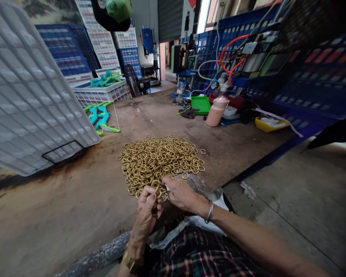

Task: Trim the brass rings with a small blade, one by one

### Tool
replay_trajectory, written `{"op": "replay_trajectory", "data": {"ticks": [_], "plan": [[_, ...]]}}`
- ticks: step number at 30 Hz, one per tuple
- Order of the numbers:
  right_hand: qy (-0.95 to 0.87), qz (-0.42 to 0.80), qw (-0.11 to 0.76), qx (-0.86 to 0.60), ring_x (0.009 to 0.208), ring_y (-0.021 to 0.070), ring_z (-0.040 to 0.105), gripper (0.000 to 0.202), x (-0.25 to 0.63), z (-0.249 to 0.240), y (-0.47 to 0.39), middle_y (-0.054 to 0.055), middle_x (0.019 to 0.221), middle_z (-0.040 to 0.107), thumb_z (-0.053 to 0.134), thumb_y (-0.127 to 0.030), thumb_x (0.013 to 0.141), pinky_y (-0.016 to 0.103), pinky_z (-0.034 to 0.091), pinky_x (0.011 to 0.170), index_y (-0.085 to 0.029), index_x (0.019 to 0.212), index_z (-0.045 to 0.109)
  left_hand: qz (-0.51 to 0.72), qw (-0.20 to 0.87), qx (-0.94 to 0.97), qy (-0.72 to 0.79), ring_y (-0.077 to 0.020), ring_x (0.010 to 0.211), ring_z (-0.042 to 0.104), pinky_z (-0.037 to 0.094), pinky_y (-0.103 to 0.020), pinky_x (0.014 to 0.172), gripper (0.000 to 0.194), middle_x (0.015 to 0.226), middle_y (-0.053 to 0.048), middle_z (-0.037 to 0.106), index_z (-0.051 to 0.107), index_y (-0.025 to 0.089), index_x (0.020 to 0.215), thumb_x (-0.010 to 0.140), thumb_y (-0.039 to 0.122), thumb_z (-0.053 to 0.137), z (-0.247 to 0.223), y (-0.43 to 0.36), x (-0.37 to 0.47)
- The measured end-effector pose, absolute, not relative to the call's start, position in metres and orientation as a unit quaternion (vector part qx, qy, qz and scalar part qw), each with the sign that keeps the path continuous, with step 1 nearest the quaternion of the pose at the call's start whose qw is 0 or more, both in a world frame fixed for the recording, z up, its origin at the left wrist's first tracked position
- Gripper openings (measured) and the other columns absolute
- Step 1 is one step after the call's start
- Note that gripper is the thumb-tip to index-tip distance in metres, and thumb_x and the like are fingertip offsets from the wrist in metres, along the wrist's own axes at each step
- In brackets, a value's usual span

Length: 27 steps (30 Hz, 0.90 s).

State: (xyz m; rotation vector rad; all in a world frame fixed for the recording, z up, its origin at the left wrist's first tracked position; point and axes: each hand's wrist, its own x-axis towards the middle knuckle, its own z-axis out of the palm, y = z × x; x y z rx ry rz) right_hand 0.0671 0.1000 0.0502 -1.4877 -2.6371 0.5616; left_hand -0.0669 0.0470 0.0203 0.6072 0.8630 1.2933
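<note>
A broad heap of brass-coloured rings [160, 157] lies on the brown table in front of me. At the near edge of the heap, my left hand [148, 209] is closed, pinching a few of these rings between thumb and fingers. Just right of it, my right hand [183, 194] is closed around a small thin thing with a dark tip and a pale part; its kind is mostly hidden. That tip is close to the rings in my left hand. Below both hands, an open white bag [178, 232] rests at my lap, with some rings dimly visible inside.
Clear plastic film [197, 182] lies by my right wrist. On the left stand a translucent ribbed crate [40, 100] and blue-green toy bows [102, 117]. Farther back are a pink bottle [216, 111], a green tray [201, 104] and a yellow tray [271, 124]. The table's right edge drops to the floor.
</note>
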Motion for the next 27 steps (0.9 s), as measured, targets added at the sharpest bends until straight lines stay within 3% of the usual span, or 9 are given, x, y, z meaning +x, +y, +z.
{"op": "replay_trajectory", "data": {"ticks": [18,27], "plan": [[-0.868,0.178,0.007,-0.464,0.070,0.0173,0.059,0.020,0.062,0.059,0.092,0.009,0.082,0.065,0.040,-0.010,0.079,0.025,0.029,0.055,-0.015,0.095,0.051,0.559,0.654,0.314,0.400,-0.0042,0.041,0.040,0.032,-0.015,0.039,0.031,0.056,0.006,0.050,0.046,0.020,0.073,0.069,0.044,0.066,0.009,0.046,-0.071],[-0.883,0.171,-0.026,-0.436,0.069,0.0167,0.058,0.021,0.072,0.056,0.096,0.009,0.079,0.065,0.042,-0.007,0.075,0.024,0.029,0.055,-0.014,0.091,0.054,0.547,0.681,0.336,0.352,-0.0049,0.041,0.040,0.029,-0.015,0.036,0.029,0.055,0.005,0.047,0.048,0.019,0.068,0.070,0.041,0.066,0.022,0.036,-0.070]]}}
